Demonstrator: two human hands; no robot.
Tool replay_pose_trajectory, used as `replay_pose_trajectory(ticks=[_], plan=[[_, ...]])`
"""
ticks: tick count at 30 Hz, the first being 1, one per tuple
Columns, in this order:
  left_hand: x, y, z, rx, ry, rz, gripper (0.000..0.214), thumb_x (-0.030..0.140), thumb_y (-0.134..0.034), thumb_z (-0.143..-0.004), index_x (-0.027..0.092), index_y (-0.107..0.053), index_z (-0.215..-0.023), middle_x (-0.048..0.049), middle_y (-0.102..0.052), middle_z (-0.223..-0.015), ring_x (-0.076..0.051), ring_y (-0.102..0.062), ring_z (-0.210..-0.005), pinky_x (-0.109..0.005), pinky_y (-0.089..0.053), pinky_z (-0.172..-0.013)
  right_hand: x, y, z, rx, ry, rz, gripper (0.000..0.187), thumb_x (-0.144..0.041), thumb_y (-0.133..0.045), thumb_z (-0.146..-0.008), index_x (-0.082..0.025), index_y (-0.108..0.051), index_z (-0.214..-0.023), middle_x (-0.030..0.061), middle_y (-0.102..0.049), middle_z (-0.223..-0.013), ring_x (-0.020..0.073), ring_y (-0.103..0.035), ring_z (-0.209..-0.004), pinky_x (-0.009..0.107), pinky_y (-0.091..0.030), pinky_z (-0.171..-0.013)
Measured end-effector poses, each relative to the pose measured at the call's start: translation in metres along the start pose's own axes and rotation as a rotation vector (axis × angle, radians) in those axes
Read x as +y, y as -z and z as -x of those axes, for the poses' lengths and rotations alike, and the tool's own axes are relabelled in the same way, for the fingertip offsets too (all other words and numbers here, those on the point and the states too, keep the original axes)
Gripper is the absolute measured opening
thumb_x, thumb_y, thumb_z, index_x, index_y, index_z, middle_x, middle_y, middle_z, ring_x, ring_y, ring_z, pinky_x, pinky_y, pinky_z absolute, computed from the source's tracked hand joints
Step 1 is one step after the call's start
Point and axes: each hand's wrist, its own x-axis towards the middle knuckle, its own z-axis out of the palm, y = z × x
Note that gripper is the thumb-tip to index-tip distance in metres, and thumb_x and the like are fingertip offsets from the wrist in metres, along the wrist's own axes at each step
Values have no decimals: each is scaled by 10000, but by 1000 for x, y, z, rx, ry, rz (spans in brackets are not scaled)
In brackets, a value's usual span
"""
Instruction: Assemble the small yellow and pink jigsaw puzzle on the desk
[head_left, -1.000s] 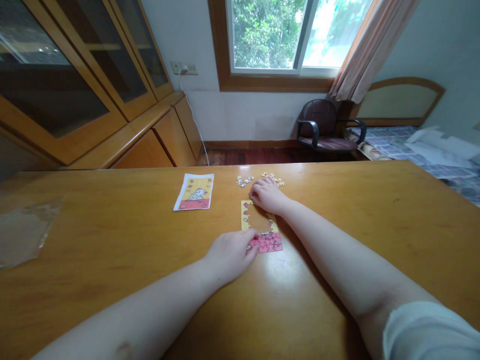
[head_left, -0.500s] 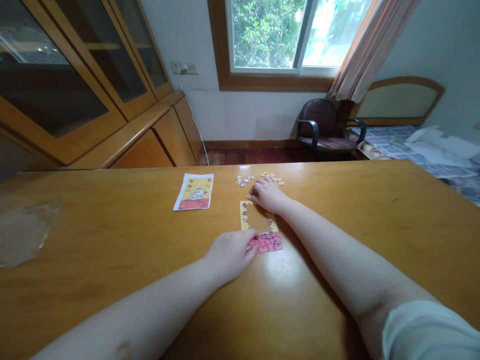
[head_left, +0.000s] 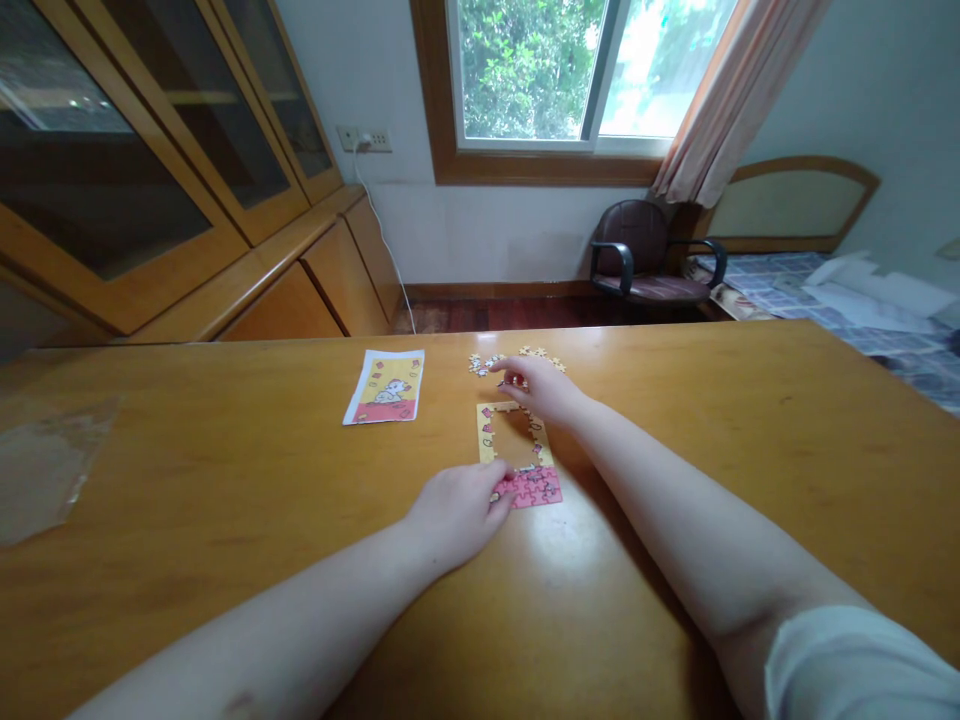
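Note:
A partly assembled jigsaw puzzle (head_left: 538,487) lies on the table, with a yellow border, a pink bottom band and a bare middle. My left hand (head_left: 461,510) rests at its lower left corner, thumb and fingers apart, fingertips touching the pink pieces. Above the top edge of the puzzle hovers my right hand (head_left: 541,388), its index finger and thumb curved and parted. Loose white puzzle pieces (head_left: 480,365) lie just beyond its fingertips. Behind the hand are loose yellow pieces (head_left: 534,351), partly hidden by it. A small piece may be near the thumb; this is unclear.
The wooden table (head_left: 247,450) carries a reference picture (head_left: 386,388) of a white animal on yellow and pink, left of the puzzle. A clear plastic bag (head_left: 49,465) lies at the far left. Beyond the table are a chair (head_left: 637,250) and a bed (head_left: 787,275).
My right hand has lifted from the puzzle's top edge and shifted slightly toward the loose white pieces, its thumb and index finger parting. The left hand stays on the puzzle corner.

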Motion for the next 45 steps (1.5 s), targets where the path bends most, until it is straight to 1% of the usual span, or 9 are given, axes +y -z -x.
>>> replay_pose_trajectory(ticks=[5,9,12,15,20,22,27,30,45], plan=[[-8,-3,-2,96,28,220,201,349,-461,-885,221,-593,-967,16,-592,-682,-166,-563,-643,-269,-392,-601,-35,33,6,81,-120,-428,170,-294,-663,-815,-203,-722,-946,38,-713,-862,141,-622,-734,314,-514,-720],[-15,-5,-6,240,25,477,231,384,-409,-919,204,-553,-910,29,-545,-674,-148,-523,-637,-260,-408,-622,-59,24,31,105,-225,-744,198,-336,-690,-771,-194,-719,-906,25,-705,-765,141,-654,-696,327,-560,-717],[-17,-5,-7,312,2,599,262,385,-388,-930,190,-563,-924,1,-596,-773,-156,-547,-719,-269,-433,-689,-62,2,58,157,-251,-740,165,-341,-692,-761,-198,-726,-836,27,-706,-767,140,-661,-687,320,-568,-702],[-15,-4,-7,286,-5,642,264,382,-411,-921,183,-585,-921,-5,-612,-787,-163,-555,-744,-272,-440,-712,-57,-17,77,154,-244,-630,127,-307,-713,-742,-203,-739,-809,38,-723,-795,160,-671,-740,333,-561,-741],[-12,-3,-9,253,36,648,261,397,-447,-896,178,-580,-851,-7,-618,-782,-160,-555,-734,-262,-435,-683,-51,-20,82,43,-356,-677,157,-300,-682,-777,-179,-741,-857,53,-743,-820,170,-683,-743,326,-558,-733],[-13,-4,-9,253,52,622,266,405,-446,-892,181,-564,-809,6,-588,-730,-150,-529,-689,-254,-421,-653,-47,-14,82,22,-293,-588,155,-287,-654,-808,-184,-739,-886,47,-734,-814,154,-662,-716,306,-549,-703],[-15,-6,-10,225,73,613,285,430,-462,-878,183,-543,-759,26,-512,-643,-136,-477,-617,-246,-394,-603,-35,5,82,-2,114,-250,201,-266,-654,-832,-207,-706,-1017,48,-698,-861,134,-608,-705,293,-529,-720],[-15,-7,-10,226,77,643,284,424,-470,-872,179,-548,-752,19,-530,-660,-139,-491,-637,-249,-402,-619,-33,8,83,-23,265,-172,180,-259,-641,-845,-212,-698,-1009,62,-702,-904,151,-634,-768,301,-534,-750],[-14,-4,-9,191,39,664,256,394,-445,-885,181,-584,-857,7,-575,-728,-145,-524,-678,-257,-417,-642,-29,14,82,-45,408,-145,132,-230,-577,-878,-221,-707,-902,61,-732,-959,148,-689,-830,272,-553,-755]])
